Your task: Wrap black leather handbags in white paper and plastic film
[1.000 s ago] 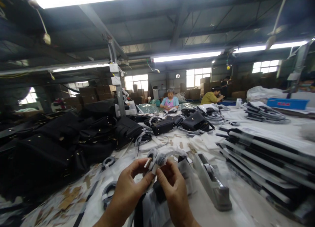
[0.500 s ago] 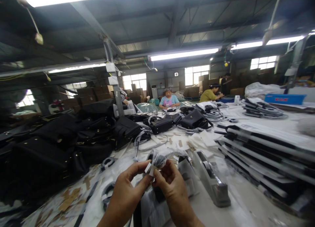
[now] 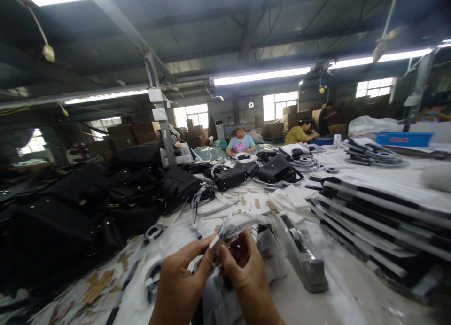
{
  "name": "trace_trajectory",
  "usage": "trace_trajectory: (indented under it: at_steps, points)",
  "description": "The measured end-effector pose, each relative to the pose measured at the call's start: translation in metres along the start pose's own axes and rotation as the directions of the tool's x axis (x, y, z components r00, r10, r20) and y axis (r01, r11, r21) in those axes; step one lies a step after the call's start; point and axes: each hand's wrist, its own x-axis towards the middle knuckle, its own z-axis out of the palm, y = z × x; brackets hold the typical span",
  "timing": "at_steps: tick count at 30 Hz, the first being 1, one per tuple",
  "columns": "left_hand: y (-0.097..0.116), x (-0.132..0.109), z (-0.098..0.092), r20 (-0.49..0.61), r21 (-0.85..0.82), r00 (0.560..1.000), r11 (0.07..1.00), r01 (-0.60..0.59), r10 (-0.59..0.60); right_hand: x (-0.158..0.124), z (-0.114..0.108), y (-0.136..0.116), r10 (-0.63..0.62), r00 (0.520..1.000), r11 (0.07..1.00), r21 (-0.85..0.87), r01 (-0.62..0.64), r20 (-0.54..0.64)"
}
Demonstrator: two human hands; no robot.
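Close in front of me, both hands are closed at one end of a plastic-wrapped bag handle (image 3: 244,220) that arches away from me. My left hand (image 3: 185,275) pinches a small white piece (image 3: 213,242), perhaps paper or foam, between thumb and forefinger. With its thumb against the same spot, my right hand (image 3: 248,271) curls its fingers around the handle's wrapped end; the fingertips are partly hidden. Below the hands lies a dark bag under clear wrapping (image 3: 223,304), mostly covered by them. A grey tape dispenser (image 3: 305,259) stands just right of my right hand.
Black bags (image 3: 66,226) are heaped on the left. Flat wrapped black pieces (image 3: 380,221) are stacked on the right. Cardboard scraps (image 3: 98,287) lie at lower left. Wrapped rings (image 3: 152,278) sit beside my left hand. Across the table a person (image 3: 241,142) works; others are farther back.
The hands stay together at the handle's end. The small white piece has tilted, and my right thumb has shifted slightly. The whole view has moved a little.
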Motion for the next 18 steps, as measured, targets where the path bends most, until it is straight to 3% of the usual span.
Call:
trace_trajectory:
  at_steps: [4,8,11,16,18]
  points:
    - [0.003,-0.001,0.002,-0.124,0.021,0.984,0.992,-0.125,0.127,-0.001,0.001,-0.001,-0.002,1.0,1.0,-0.021,0.001,-0.015]
    - [0.005,-0.002,0.003,-0.171,0.059,0.969,0.983,-0.172,0.18,-0.002,0.003,0.001,-0.006,1.0,1.0,-0.022,0.006,-0.03]
    - [0.006,-0.004,0.006,-0.213,0.044,0.965,0.988,-0.145,0.151,-0.003,0.004,0.003,-0.006,0.999,1.0,-0.031,0.005,-0.037]
    - [0.007,-0.007,0.015,-0.241,-0.061,0.971,0.998,0.0,-0.015,-0.003,0.005,0.007,0.011,0.998,1.0,0.007,-0.01,-0.056]
    - [0.007,-0.007,0.017,-0.242,-0.053,0.97,0.999,-0.009,-0.004,-0.003,0.006,0.008,0.021,0.999,0.999,0.042,-0.019,-0.048]
